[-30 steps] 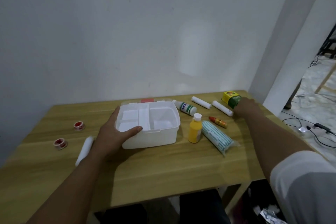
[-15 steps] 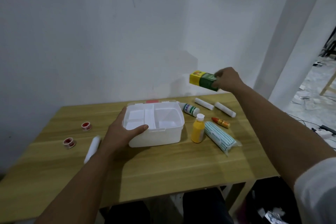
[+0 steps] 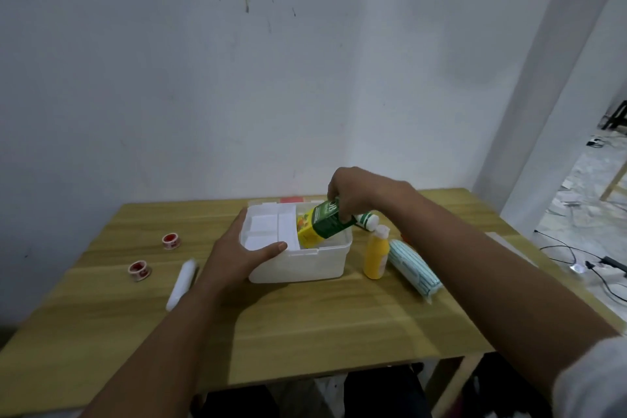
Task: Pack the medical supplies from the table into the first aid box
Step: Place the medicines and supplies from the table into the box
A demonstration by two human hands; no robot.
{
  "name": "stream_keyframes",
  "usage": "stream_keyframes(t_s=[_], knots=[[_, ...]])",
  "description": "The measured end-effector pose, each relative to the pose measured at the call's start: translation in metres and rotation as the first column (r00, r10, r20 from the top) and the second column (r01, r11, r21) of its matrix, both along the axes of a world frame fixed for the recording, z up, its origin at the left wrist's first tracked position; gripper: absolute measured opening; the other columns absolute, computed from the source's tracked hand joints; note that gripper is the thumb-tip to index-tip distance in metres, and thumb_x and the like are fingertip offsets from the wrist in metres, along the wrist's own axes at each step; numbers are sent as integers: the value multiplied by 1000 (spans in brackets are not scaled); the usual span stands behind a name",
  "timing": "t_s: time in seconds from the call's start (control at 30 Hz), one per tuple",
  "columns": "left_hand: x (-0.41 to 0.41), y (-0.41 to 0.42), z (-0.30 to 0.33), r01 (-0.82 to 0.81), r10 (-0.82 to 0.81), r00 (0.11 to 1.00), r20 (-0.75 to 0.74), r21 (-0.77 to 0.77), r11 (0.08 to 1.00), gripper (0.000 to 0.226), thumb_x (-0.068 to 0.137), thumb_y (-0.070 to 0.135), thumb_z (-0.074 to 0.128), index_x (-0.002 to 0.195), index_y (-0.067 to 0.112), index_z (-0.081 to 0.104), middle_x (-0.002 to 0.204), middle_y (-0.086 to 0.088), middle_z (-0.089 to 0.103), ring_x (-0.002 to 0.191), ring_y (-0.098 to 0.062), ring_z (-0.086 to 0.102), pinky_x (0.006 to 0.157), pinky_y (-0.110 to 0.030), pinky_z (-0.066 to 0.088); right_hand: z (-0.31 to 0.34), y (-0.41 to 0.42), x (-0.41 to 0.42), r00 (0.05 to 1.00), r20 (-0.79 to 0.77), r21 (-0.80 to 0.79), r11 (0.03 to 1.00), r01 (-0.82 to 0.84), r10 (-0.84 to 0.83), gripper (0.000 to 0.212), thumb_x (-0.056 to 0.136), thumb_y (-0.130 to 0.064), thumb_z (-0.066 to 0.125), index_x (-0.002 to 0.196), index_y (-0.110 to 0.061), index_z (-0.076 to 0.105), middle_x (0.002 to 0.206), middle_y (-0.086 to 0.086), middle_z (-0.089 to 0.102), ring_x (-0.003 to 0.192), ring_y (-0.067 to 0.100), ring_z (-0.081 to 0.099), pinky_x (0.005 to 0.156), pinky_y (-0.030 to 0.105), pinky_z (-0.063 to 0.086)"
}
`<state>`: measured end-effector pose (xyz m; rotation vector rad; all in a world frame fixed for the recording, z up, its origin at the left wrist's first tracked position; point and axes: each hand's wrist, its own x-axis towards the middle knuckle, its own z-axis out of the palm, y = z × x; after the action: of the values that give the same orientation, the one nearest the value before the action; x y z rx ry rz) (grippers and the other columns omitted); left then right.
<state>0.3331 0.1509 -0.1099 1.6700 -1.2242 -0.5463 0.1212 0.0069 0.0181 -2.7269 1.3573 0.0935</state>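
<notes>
An open white first aid box (image 3: 305,263) stands mid-table on the wooden table (image 3: 305,326). My left hand (image 3: 237,249) grips its left front rim, thumb over the edge. My right hand (image 3: 356,192) holds a green and yellow carton (image 3: 320,226) tilted down into the box's right compartment. Right of the box stand a yellow bottle (image 3: 376,253), a white bottle with a green label (image 3: 368,220) lying behind it, and a striped blue-white pack (image 3: 414,270). Left of the box lie a white roll (image 3: 181,283) and two red tape rolls (image 3: 171,240) (image 3: 139,270).
The table stands against a white wall. Its right edge borders a doorway where cables (image 3: 597,266) lie on the floor. A small red item (image 3: 403,238) peeks out beside my right forearm, which hides the table's far right part.
My right hand picked the green and yellow carton up from the table's far right, carried it left through the air, and now lowers it into the box. My left hand stayed on the box.
</notes>
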Motion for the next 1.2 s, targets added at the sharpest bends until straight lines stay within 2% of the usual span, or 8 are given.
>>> stream_keyframes(t_s=[0.13,0.23,0.5,0.6,0.77,0.87,1.03,1.2], knots=[[1,-1,0,-2,2,1000,14,7,1000,118,58,66,84,157,35,26,157,8,39,137,-19,41,98,-37,43,-24,8,22,998,60,61,998,-29,26,54,72,-10,87,124,-8,72,117,9,72,102,26,66,75,32,53],[-2,0,3,13,-13,1000,10,-20,1000,111,62,60,85,155,35,28,154,8,42,125,-12,43,93,-34,43,-45,6,33,993,109,74,996,-55,46,58,71,-13,90,126,-9,72,118,8,73,94,23,62,74,31,51],[-1,0,2,32,-32,999,10,-40,999,104,65,51,87,151,38,32,133,20,44,118,-10,44,88,-32,43,-76,9,47,980,157,18,992,-127,123,43,73,-24,86,116,-23,77,105,-1,75,90,19,66,80,38,59],[0,0,2,44,-43,999,9,-48,998,95,65,49,88,143,47,33,130,20,45,116,-10,45,85,-31,44,-84,8,48,973,197,45,991,-128,117,36,80,-21,81,116,-21,77,107,1,76,87,15,62,76,29,52],[-2,-1,3,32,-31,999,25,-33,999,104,66,47,87,153,34,31,144,10,46,118,-10,42,91,-36,45,-83,7,49,974,201,74,990,-122,105,31,82,-18,80,113,-16,77,100,2,74,83,17,58,74,30,47],[-3,-1,3,21,-20,1000,21,-19,1000,109,64,49,87,154,34,28,153,2,44,126,-19,45,99,-44,46,-79,7,49,979,177,82,990,-118,102,30,81,-17,80,111,-14,77,98,4,73,84,19,61,72,30,48],[1,-1,2,32,-32,999,22,2,999,116,59,61,86,155,35,26,155,1,42,133,-25,44,100,-47,45,-61,4,47,979,190,115,989,-96,73,44,74,-13,87,116,-5,77,115,10,76,104,28,70,92,40,59],[1,-2,1,39,-39,999,8,3,999,112,62,54,86,155,36,27,154,2,42,128,-21,46,100,-48,46,-27,-10,24,927,375,13,1000,-25,18,37,82,-13,82,119,-7,76,121,8,75,110,22,69,98,32,55]])
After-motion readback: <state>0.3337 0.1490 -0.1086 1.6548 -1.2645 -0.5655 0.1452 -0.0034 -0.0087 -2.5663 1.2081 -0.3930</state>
